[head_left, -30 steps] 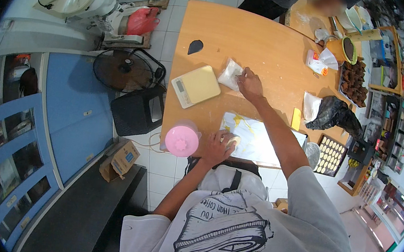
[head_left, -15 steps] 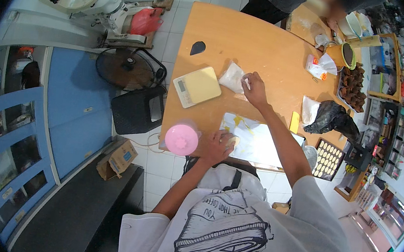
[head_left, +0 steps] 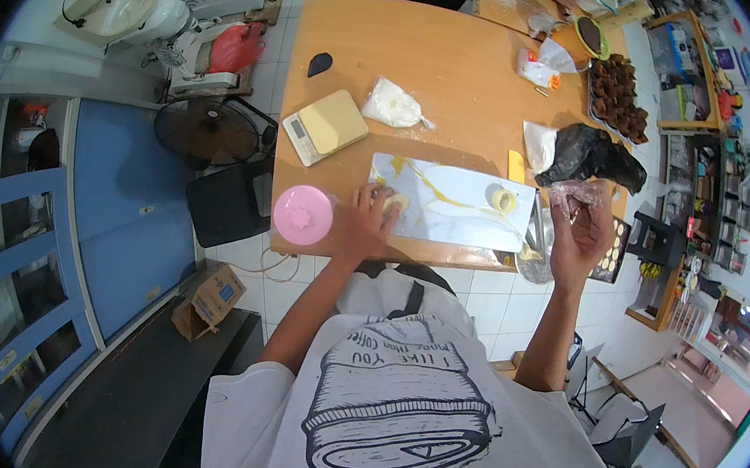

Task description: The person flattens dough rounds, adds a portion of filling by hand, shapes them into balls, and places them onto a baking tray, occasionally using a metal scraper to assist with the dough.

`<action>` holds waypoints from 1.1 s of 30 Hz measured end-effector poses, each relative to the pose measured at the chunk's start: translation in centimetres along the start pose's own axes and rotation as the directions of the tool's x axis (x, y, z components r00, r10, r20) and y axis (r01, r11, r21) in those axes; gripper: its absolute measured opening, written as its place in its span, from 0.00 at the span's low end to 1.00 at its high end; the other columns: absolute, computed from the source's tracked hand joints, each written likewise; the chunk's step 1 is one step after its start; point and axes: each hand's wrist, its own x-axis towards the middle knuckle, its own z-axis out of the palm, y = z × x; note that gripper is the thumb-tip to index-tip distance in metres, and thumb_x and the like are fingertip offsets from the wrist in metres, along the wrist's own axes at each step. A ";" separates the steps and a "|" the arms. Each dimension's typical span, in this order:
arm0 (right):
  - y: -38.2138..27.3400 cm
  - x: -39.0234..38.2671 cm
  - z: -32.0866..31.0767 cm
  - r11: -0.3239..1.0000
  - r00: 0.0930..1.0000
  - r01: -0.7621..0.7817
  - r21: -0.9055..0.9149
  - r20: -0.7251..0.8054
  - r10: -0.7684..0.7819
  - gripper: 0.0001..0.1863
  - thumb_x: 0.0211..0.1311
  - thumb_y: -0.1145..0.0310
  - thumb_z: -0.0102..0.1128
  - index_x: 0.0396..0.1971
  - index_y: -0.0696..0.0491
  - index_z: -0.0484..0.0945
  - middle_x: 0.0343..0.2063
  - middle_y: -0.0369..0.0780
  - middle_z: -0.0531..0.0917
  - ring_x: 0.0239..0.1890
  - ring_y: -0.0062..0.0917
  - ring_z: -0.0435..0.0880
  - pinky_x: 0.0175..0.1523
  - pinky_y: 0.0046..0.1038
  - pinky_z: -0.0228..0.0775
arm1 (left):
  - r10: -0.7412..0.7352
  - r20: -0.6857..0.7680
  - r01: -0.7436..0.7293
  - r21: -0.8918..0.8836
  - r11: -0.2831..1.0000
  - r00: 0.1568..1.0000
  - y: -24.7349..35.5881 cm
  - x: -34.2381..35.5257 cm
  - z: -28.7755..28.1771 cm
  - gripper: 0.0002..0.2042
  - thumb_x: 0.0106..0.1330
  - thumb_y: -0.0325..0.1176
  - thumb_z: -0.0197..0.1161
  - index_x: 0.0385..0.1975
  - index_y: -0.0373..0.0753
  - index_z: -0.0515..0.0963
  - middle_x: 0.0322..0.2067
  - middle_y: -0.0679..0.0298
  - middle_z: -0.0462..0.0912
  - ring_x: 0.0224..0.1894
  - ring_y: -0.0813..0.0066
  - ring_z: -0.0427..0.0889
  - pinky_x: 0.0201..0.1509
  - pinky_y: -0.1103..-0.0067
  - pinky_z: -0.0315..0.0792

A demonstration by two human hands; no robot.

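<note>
On the left part of the white marble-patterned board (head_left: 450, 219), my left hand (head_left: 365, 224) curls around a pale piece of dough (head_left: 396, 203), its fingers at one side and the thumb at the other. My right hand (head_left: 585, 233) is raised past the board's right end, its fingers closed on a crumpled sheet of clear plastic (head_left: 571, 195). Below that hand a metal bowl (head_left: 534, 260) is partly hidden. A small pale-yellow round piece (head_left: 504, 200) rests near the board's right end.
A pink-lidded container (head_left: 302, 214) stands left of my left hand. Farther back are a kitchen scale (head_left: 326, 127), a bag of white powder (head_left: 395, 105), a yellow scraper (head_left: 516, 166) and a black plastic bag (head_left: 589, 156). A tray of small rounds (head_left: 612, 254) lies at right.
My right hand has left the powder bag and swung right and nearer, now with clear plastic in it. The view has shifted, uncovering the board's right part. My left hand stays at the dough.
</note>
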 end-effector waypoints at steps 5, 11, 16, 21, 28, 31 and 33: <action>-3.6 -2.3 -3.1 0.988 0.990 0.137 -0.078 -0.025 -0.139 0.11 0.51 0.84 0.72 0.34 0.57 0.82 0.30 0.38 0.82 0.27 0.17 0.69 0.31 0.19 0.60 | -0.064 0.055 0.064 0.006 0.998 0.996 0.6 -0.1 -0.9 0.17 0.68 0.37 0.64 0.52 0.37 0.76 0.51 0.51 0.72 0.53 0.49 0.72 0.58 0.59 0.69; -5.1 -4.1 -6.0 0.970 0.973 0.208 -0.130 -0.075 -0.218 0.11 0.51 0.85 0.71 0.35 0.58 0.82 0.31 0.38 0.83 0.27 0.17 0.70 0.30 0.19 0.60 | -0.007 0.051 0.003 0.075 0.997 0.999 0.9 -0.9 -0.8 0.19 0.68 0.36 0.64 0.56 0.35 0.75 0.52 0.50 0.71 0.54 0.49 0.72 0.61 0.58 0.67; -6.6 -3.9 -6.3 0.958 0.973 0.206 -0.201 -0.059 -0.222 0.10 0.53 0.85 0.71 0.35 0.58 0.84 0.31 0.37 0.83 0.27 0.17 0.70 0.30 0.19 0.60 | -0.046 0.020 0.044 0.098 0.994 0.999 1.7 -2.0 -0.1 0.22 0.67 0.36 0.65 0.60 0.38 0.72 0.54 0.49 0.70 0.57 0.47 0.69 0.61 0.57 0.66; -8.0 -3.9 -5.4 0.967 0.978 0.206 -0.151 0.011 -0.206 0.09 0.52 0.82 0.73 0.34 0.56 0.86 0.29 0.36 0.82 0.25 0.17 0.70 0.30 0.20 0.61 | 0.007 -0.010 -0.006 0.126 0.992 1.000 1.7 -2.5 -0.3 0.24 0.67 0.37 0.65 0.61 0.38 0.70 0.55 0.49 0.70 0.57 0.47 0.69 0.60 0.56 0.67; -9.2 -2.9 -4.0 0.960 0.978 0.201 -0.195 0.103 -0.184 0.11 0.48 0.80 0.76 0.33 0.55 0.85 0.26 0.36 0.79 0.22 0.17 0.69 0.29 0.21 0.61 | -0.074 0.095 0.079 -0.056 0.995 0.993 1.6 -1.4 -1.9 0.20 0.64 0.36 0.68 0.52 0.35 0.73 0.52 0.48 0.71 0.54 0.45 0.69 0.60 0.56 0.65; -10.1 -1.9 -3.5 0.953 0.969 0.229 -0.197 0.139 -0.204 0.11 0.48 0.79 0.77 0.33 0.56 0.86 0.25 0.36 0.79 0.21 0.17 0.69 0.29 0.21 0.61 | -0.076 0.114 0.084 -0.062 0.995 0.991 1.1 -0.7 -2.4 0.20 0.62 0.37 0.70 0.50 0.36 0.74 0.48 0.50 0.74 0.52 0.47 0.72 0.58 0.57 0.67; -10.3 -1.3 -3.3 0.947 0.958 0.264 -0.183 0.166 -0.235 0.11 0.48 0.79 0.76 0.34 0.56 0.86 0.25 0.36 0.79 0.21 0.17 0.69 0.28 0.21 0.61 | -0.072 0.113 0.071 0.010 0.997 0.991 0.9 -0.7 -2.5 0.20 0.62 0.37 0.70 0.50 0.37 0.75 0.45 0.52 0.77 0.51 0.49 0.75 0.56 0.58 0.69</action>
